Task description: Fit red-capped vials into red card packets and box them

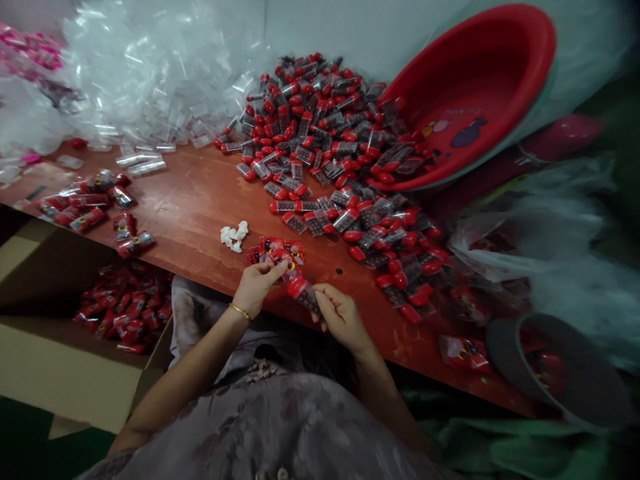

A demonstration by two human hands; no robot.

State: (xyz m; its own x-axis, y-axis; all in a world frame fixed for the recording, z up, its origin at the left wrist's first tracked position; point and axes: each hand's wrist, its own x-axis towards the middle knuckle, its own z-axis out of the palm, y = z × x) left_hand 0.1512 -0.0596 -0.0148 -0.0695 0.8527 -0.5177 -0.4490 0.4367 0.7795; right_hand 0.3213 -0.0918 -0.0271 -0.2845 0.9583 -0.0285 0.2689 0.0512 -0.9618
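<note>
Red-capped tube (303, 292), dark and gridded along its body, is held between both hands just off the near edge of the worktop (200, 193), in front of the big heap of loose tubes (330, 140) and a little to its left.

Far to the left of the heap and below the worktop's edge, an open cardboard box (55, 373) holds red packed pieces (123, 310). Above it, more wrapped pieces (85, 200) lie scattered on the wood, well apart from the heap. Behind them a mound of clear plastic sleeves (150, 73) reaches right until it meets the heap's left edge. A small white crumpled wad (235, 235) lies alone in front of the heap, to its left.

The left hand (257, 283), a gold bangle (240, 311) at its wrist, is closed in a pinch, with thumb and forefinger on the tube's red upper end. Just behind that hand, between it and the heap, is a small stack of red printed cards (275, 250). The right hand (340, 317) curls its fingers round the tube's dark lower end, thumb on top.

Right of the heap, a red plastic basin (480, 87) stands tipped on its side, with tubes spilling from its mouth into the heap. Far to the front right of the heap a grey round tub (575, 380) holds something red; what it is cannot be told.
</note>
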